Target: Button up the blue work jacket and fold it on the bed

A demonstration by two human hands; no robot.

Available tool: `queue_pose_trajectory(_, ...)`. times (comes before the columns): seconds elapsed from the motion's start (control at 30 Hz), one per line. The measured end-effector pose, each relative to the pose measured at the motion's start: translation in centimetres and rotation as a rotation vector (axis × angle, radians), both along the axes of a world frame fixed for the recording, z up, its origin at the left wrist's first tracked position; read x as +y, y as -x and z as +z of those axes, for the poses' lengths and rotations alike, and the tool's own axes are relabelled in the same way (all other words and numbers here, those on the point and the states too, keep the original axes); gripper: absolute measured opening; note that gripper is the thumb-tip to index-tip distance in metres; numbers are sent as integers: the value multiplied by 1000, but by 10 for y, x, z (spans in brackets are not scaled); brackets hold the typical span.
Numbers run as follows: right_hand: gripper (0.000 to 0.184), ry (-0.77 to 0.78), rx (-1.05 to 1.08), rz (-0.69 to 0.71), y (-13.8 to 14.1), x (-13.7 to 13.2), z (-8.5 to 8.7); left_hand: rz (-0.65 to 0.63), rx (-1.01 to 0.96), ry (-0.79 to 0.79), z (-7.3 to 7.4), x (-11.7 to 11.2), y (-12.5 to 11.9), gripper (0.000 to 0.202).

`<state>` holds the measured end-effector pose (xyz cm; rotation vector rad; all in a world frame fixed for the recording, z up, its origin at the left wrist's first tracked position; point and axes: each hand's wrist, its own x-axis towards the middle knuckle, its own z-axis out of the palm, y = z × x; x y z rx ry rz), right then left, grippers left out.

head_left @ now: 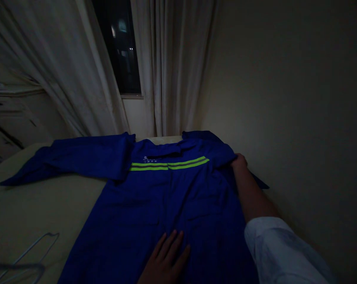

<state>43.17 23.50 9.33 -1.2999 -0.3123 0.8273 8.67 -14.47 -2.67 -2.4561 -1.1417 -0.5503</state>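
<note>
A blue work jacket (137, 197) with a yellow-green reflective stripe across the chest and small white lettering lies front up on the bed. Its left-side sleeve (89, 156) stretches out sideways. My left hand (168, 256) rests flat on the lower front of the jacket, fingers spread. Beside the wall, my right hand (240, 161) is closed on the right-side sleeve (222, 152) near the shoulder; its fingertips are partly hidden. Part of that sleeve shows behind my forearm.
Wire hangers (33, 248) lie on the pale bed surface (74, 205) at the lower left. A bare wall (299, 118) rises close on the right. Curtains (175, 71) flank a dark window (125, 51) at the back. A pale cabinet (15, 114) stands far left. The light is dim.
</note>
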Motion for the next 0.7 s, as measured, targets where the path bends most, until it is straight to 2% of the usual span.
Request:
queue_pose_trajectory(0.07,40,-18,-92,-42,16,6,6,-7,6,-30,-2,3,1,66)
queue_pose_trajectory(0.13,43,-68,-382,55,43,7,4,-12,18,-47,-6,5,1,58)
queue_pose_trajectory(0.17,45,-95,-612,181,60,4,-1,-15,23,-45,-9,5,1,58)
queue_pose_trajectory(0.27,57,-116,-1361,711,106,-15,-31,-48,-46,30,-10,3,4,58)
queue_pose_trajectory(0.33,68,-127,-1579,966,125,-32,-56,-46,-219,215,-1,2,11,58)
queue_pose_trajectory(0.37,71,-151,-1614,1032,129,-41,-67,-21,-337,350,7,2,17,57)
queue_pose_trajectory(0.47,65,-285,-1631,1056,132,-58,-86,195,-754,738,38,16,47,48)
queue_pose_trajectory(0.53,55,-372,-1649,991,130,-63,-85,349,-1008,840,54,41,73,45)
queue_pose_trajectory(0.6,47,-396,-1674,880,128,-63,-77,415,-1141,814,62,79,100,52)
queue_pose_trajectory(0.7,46,-225,-1745,732,125,-58,-65,444,-1030,656,60,145,134,66)
